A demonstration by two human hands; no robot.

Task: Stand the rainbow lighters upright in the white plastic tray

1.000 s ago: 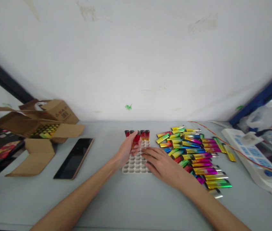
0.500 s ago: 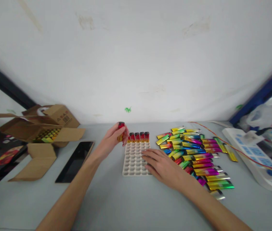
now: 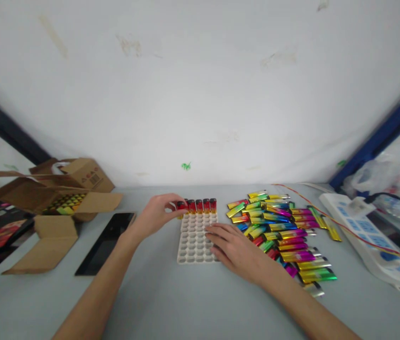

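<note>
A white tray with rows of round holes lies on the grey table. Several red and yellow lighters stand upright along its back row. At the back left corner of the tray, my left hand pinches another red lighter, which is tilted beside the row. My right hand rests on the tray's right side, fingers spread, holding nothing. A pile of shiny multicoloured lighters lies right of the tray.
An open cardboard box holding more lighters stands at the left. A black tablet lies between it and my left arm. On the right are a white power strip, a red and yellow wire and plastic bags.
My left hand has lowered the red lighter from above the tray to its back left corner. My right hand stays on the tray. The view has shifted slightly.
</note>
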